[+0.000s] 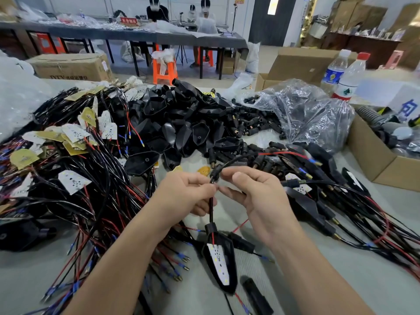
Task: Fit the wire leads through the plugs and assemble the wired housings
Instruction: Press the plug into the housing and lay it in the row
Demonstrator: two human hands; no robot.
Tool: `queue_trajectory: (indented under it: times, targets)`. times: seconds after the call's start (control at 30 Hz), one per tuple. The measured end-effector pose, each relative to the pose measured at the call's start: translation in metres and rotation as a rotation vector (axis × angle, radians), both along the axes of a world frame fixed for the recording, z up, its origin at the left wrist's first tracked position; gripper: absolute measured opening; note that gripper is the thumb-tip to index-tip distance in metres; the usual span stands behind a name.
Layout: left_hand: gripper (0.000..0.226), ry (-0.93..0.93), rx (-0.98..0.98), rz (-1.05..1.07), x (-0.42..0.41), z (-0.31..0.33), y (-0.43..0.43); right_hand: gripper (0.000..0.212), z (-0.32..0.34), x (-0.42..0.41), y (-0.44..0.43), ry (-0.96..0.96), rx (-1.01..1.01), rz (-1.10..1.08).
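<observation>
Grey bench top (341,280) fills my feed, buried in parts, with people seated at a long table (136,32) far behind.

At the right, a clear plastic bag (302,110) lies slumped open, and small black loose plugs (256,123) spill out of its mouth across the bench. Beside it an open cardboard box (372,160) holds a grey ribbed hose (368,114) and dark bits I cannot make out. Two water bottles (351,78) stand upright behind the bag. A heap of empty shells (181,114) sits at centre, and a tangle of wires (75,178) with small white boards covers the left.

Close in, my left hand (188,192) pinches a black wire lead (211,205) between thumb and curled fingers. My right hand (256,196) closes its fingertips on the plug (215,175) threaded on that lead, just above the left fingertips. From the lead a housing (219,260) hangs below both hands, its white board facing up, over the near edge of the bench.
</observation>
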State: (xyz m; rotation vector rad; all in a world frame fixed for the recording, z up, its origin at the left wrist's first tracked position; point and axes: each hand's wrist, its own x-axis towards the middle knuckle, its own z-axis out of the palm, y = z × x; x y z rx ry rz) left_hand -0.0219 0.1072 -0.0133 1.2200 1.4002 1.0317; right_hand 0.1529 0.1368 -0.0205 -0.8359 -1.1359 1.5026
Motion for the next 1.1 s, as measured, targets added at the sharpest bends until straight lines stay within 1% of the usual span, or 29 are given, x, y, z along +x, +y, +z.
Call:
queue_trajectory:
  times: [0.07, 0.1, 0.13, 0.2, 0.27, 0.43, 0.5, 0.6, 0.67, 0.7, 0.77, 0.83, 0.9, 0.97, 1.03, 1.1]
  targets:
    - [0.011, 0.034, -0.032, -0.02, 0.002, -0.001, 0.001, 0.025, -0.003, -0.001, 0.002, -0.105, -0.008, -0.138]
    - [0.013, 0.048, -0.045, -0.034, 0.002, -0.001, 0.001, 0.019, -0.004, 0.0, 0.004, -0.117, -0.014, -0.186]
    - [0.015, 0.064, -0.052, -0.05, 0.002, -0.001, 0.001, 0.015, -0.004, 0.0, 0.006, -0.083, -0.034, -0.214]
    - [0.017, 0.093, -0.06, -0.081, 0.004, -0.002, 0.001, 0.017, -0.002, 0.002, 0.01, 0.043, -0.091, -0.243]
    - [0.016, 0.117, -0.071, -0.106, 0.006, -0.003, 0.0, 0.019, 0.002, 0.007, 0.015, 0.101, -0.107, -0.255]
    - [0.012, 0.143, -0.098, -0.151, 0.006, -0.005, 0.0, 0.033, 0.005, 0.017, 0.018, 0.05, -0.084, -0.262]
    - [0.008, 0.144, -0.112, -0.233, 0.005, -0.002, -0.002, 0.035, 0.005, 0.017, 0.021, 0.058, -0.063, -0.289]
    - [0.013, 0.191, -0.138, -0.426, 0.005, 0.0, -0.006, 0.035, 0.005, 0.016, 0.027, 0.133, -0.05, -0.328]
    - [0.012, 0.193, -0.149, -0.489, 0.006, 0.001, -0.008, 0.034, 0.005, 0.018, 0.029, 0.136, -0.04, -0.334]
    - [0.012, 0.195, -0.146, -0.482, 0.006, 0.0, -0.008, 0.033, 0.005, 0.02, 0.03, 0.128, -0.04, -0.325]
    - [0.019, 0.193, -0.121, -0.39, 0.008, 0.0, -0.007, 0.031, 0.004, 0.023, 0.029, 0.11, -0.058, -0.282]
    - [0.022, 0.112, -0.066, -0.21, 0.011, 0.001, -0.005, 0.03, 0.003, 0.024, 0.027, 0.009, -0.075, -0.22]
    - [0.022, -0.026, 0.0, -0.039, 0.011, 0.004, -0.003, 0.027, 0.003, 0.018, 0.021, -0.147, -0.058, -0.123]
    - [0.022, -0.128, 0.032, 0.036, 0.01, 0.004, 0.0, 0.025, 0.001, 0.008, 0.012, -0.263, 0.001, -0.002]
    - [0.023, -0.111, 0.049, 0.042, 0.01, 0.001, 0.0, 0.025, -0.001, 0.0, 0.002, -0.394, 0.079, 0.081]
    - [0.018, -0.041, 0.081, 0.073, 0.012, -0.002, 0.0, 0.023, -0.002, -0.004, -0.003, -0.547, 0.157, 0.085]
